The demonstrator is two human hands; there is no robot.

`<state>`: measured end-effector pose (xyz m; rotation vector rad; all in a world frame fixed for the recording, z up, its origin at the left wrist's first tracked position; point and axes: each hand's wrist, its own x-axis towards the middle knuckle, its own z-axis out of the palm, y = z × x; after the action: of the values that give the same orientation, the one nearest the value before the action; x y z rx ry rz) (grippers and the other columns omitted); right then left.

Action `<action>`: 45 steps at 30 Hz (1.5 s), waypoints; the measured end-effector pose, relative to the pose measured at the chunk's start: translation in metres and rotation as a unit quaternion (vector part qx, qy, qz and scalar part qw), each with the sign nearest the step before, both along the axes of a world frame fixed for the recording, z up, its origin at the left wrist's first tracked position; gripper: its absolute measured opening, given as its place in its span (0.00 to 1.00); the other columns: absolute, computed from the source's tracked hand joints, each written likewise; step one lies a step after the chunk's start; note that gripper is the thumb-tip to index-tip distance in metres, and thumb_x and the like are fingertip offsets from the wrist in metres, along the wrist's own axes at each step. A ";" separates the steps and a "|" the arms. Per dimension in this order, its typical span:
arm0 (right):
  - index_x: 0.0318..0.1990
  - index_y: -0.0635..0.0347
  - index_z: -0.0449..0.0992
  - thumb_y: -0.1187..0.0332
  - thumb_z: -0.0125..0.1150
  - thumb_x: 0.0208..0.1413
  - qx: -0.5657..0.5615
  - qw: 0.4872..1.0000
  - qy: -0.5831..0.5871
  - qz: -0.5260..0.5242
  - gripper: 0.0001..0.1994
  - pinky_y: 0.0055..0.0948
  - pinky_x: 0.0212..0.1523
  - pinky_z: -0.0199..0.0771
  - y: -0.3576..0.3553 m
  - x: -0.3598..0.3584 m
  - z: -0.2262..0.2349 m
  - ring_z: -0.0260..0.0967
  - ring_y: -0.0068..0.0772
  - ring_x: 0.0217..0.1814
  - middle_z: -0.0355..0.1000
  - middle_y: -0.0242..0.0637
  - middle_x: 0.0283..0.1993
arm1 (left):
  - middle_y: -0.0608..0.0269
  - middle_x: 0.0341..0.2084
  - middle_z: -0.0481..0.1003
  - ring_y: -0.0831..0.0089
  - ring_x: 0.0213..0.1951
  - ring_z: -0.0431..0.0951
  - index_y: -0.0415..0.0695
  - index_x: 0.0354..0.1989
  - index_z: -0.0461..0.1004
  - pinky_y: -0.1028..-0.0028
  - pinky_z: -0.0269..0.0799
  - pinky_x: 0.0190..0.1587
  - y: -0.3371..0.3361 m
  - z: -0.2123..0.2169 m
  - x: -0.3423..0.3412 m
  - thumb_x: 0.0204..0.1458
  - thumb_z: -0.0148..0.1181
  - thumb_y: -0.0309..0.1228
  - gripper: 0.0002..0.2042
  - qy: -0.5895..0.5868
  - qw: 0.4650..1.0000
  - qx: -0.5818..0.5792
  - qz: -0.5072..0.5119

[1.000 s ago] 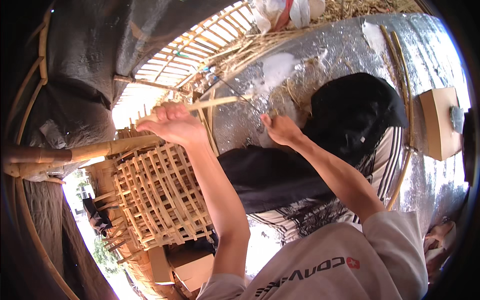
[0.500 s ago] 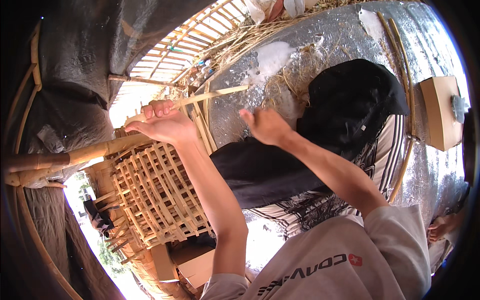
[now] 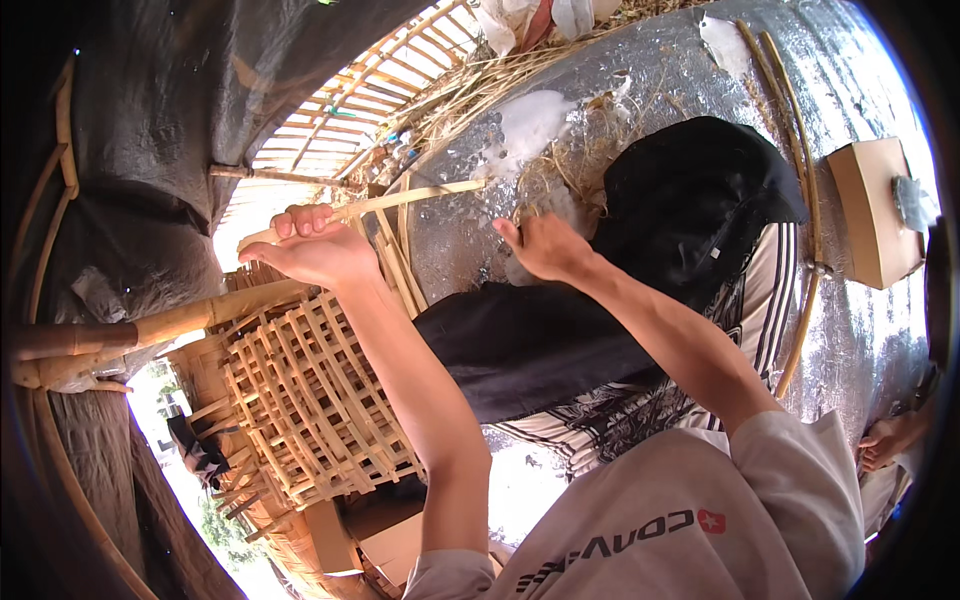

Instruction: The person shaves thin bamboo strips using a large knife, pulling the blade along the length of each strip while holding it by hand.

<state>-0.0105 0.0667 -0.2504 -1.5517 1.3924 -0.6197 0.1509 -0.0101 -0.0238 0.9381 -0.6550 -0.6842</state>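
Note:
My left hand point(image 3: 318, 250) is wrapped round a pale, flat bamboo strip point(image 3: 430, 194), palm turned up. The strip points to the right, and its free end lies just short of my right hand point(image 3: 550, 247). That right hand is closed, with the thumb stuck out toward the strip; whatever its fingers hold is hidden behind it. Below both hands a black cloth point(image 3: 560, 345) covers my lap and legs. Beneath the left hand, several more bamboo strips point(image 3: 398, 262) lean together.
A woven bamboo lattice point(image 3: 320, 390) stands at the left under my forearm, near a thick bamboo pole point(image 3: 215, 305). Silver sheeting point(image 3: 455, 235) covers the ground. A cardboard box point(image 3: 868, 215) sits at the right, and another person's hand point(image 3: 885, 440) shows at the lower right.
My right hand has shifted slightly right, away from the strip's end. The left hand still grips the strip, and the whole view has moved a little.

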 end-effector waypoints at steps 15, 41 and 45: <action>0.24 0.73 0.76 0.41 0.31 0.68 0.183 0.980 0.082 -0.010 0.41 0.44 0.31 0.78 0.034 -0.048 0.030 0.77 0.49 0.24 0.73 0.53 0.20 | 0.72 0.17 0.50 0.77 0.23 0.49 0.52 0.23 0.53 0.75 0.50 0.34 0.001 0.007 -0.005 0.60 0.28 0.68 0.31 0.005 0.997 0.047 0.063; 0.27 0.74 0.76 0.45 0.36 0.68 0.061 0.996 -0.029 -0.054 0.36 0.56 0.48 0.69 0.019 0.007 0.078 0.71 0.71 0.42 0.73 0.67 0.31 | 0.73 0.11 0.55 0.79 0.17 0.51 0.52 0.16 0.61 0.78 0.46 0.24 0.008 -0.026 0.000 0.56 0.41 0.69 0.32 0.005 0.990 -0.121 -0.079; 0.26 0.72 0.73 0.48 0.42 0.67 -0.110 0.980 -0.147 -0.082 0.31 0.55 0.37 0.70 0.021 0.025 0.072 0.70 0.70 0.33 0.70 0.65 0.25 | 0.74 0.10 0.51 0.80 0.17 0.50 0.52 0.16 0.65 0.78 0.45 0.24 -0.002 -0.024 -0.008 0.52 0.46 0.70 0.32 0.023 0.988 -0.097 -0.116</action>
<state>0.0142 0.0872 -0.1782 -1.4507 1.2644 -1.0906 0.1429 -0.0123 -0.0476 0.6693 -0.7830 -0.8296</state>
